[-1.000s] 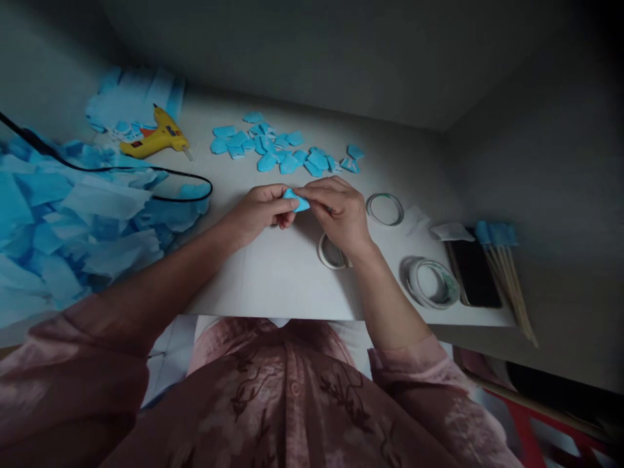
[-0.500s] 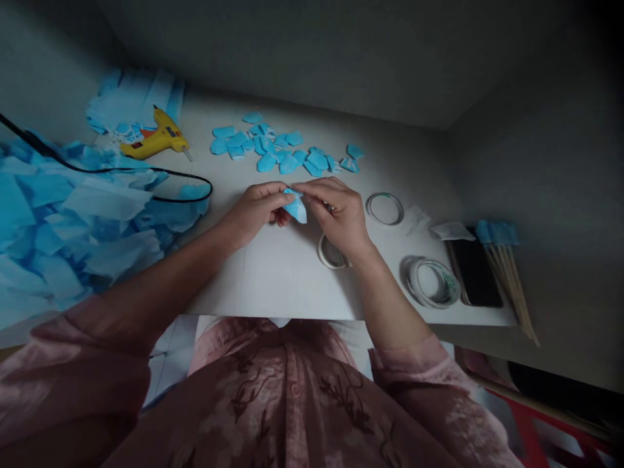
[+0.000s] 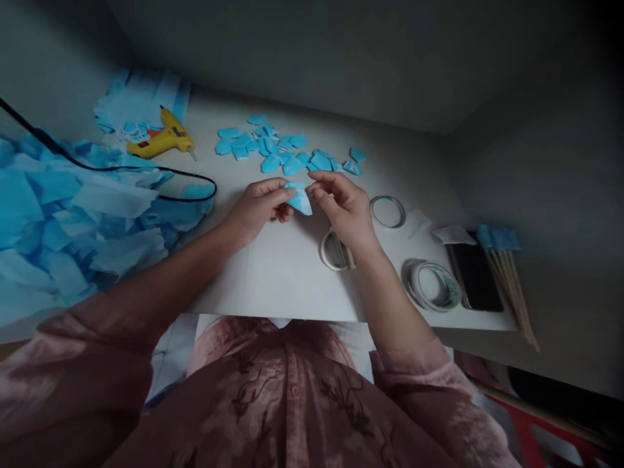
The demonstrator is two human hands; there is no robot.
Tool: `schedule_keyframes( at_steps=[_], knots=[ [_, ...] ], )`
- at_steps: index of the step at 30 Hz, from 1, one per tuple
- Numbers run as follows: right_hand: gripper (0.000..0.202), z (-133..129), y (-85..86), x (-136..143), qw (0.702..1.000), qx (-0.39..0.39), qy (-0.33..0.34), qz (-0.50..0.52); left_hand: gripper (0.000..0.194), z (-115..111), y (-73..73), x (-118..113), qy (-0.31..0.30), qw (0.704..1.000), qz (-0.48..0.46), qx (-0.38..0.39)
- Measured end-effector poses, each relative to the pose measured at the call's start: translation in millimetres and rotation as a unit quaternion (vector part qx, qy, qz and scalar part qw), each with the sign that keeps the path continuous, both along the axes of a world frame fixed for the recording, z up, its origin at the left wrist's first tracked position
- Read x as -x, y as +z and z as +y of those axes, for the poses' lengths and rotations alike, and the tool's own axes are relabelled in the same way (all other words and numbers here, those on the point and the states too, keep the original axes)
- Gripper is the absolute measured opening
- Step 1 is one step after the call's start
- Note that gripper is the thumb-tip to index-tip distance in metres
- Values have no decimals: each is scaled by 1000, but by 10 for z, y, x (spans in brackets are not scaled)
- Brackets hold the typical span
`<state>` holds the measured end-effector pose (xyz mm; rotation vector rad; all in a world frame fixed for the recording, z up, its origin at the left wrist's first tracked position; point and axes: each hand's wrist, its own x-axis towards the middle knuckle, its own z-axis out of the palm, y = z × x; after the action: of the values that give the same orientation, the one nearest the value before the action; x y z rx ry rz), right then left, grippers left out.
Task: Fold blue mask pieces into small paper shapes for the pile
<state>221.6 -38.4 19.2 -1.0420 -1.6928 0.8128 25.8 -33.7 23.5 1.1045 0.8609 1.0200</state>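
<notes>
A small light-blue and white piece of cloth-like material (image 3: 298, 197) is pinched in my left hand (image 3: 266, 205), thumb on top and fingers curled beneath. It hangs to a point at its lower right. My right hand (image 3: 347, 205) is just right of the piece, its index finger stretched out and a gap between that fingertip and the thumb. I cannot make out anything in it. Below the right hand lies a ring-shaped roll (image 3: 325, 260), partly hidden by the wrist. Several similar cut blue pieces (image 3: 292, 166) are scattered on the white table (image 3: 277, 286) beyond both hands.
A yellow glue gun (image 3: 168, 138) lies at the back left, near stacked blue sheets (image 3: 141, 97). A black cord (image 3: 146, 169) crosses a large heap of blue scraps (image 3: 73, 227). On the right are tape rings (image 3: 387, 212), tape rolls (image 3: 439, 286), a phone (image 3: 480, 279) and blue-tipped sticks (image 3: 511, 286).
My right hand has drawn slightly away from the piece, its fingers spreading. The piece stays in my left hand and more of it shows. The whole view has shifted slightly.
</notes>
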Motion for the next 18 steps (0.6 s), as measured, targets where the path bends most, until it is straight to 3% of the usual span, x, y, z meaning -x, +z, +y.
schedule_keyframes(
  at_steps=[9,18],
  knots=[
    [20,-36,79,1,995,-76,25,-63,23,13,2,1,25,1000,2,-5],
    [24,-26,35,42,999,-24,17,-32,30,-55,103,-29,43,995,73,-42]
  ],
)
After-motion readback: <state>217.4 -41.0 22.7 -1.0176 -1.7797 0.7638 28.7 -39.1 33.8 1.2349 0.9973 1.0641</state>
